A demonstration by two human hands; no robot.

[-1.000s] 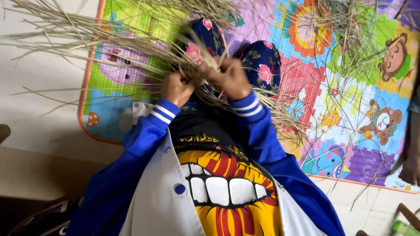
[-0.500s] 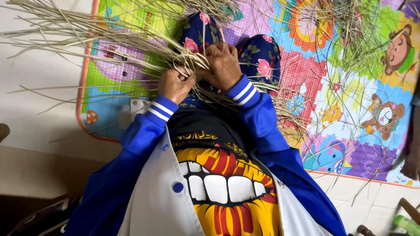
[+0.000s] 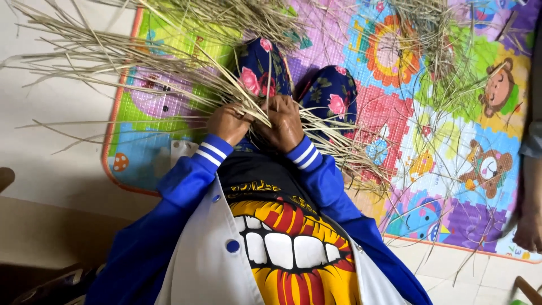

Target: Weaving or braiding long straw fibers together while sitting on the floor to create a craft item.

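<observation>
Straw (image 3: 130,62) fans from your lap across the play mat (image 3: 451,186) and floor, its stalks gathered between your knees where your left hand (image 3: 228,121) and right hand (image 3: 285,121) clamp them for working.

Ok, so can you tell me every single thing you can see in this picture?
straw bundle: one, pale tan, fanning out from both hands up to the left over the mat and floor
loose straw: scattered heaps, tan and greenish, on the mat at the upper right
play mat: one, many bright colours with cartoon animals, spread on the floor
floor: pale tiles, left side and bottom right
another person's hand: one, at the right edge
knees: two, in dark blue trousers with pink flowers, above the hands
jacket: one, blue sleeves with white stripes, white front
shirt: one, black with a big mouth picture
left hand: gripping the straw
right hand: gripping the straw
</observation>
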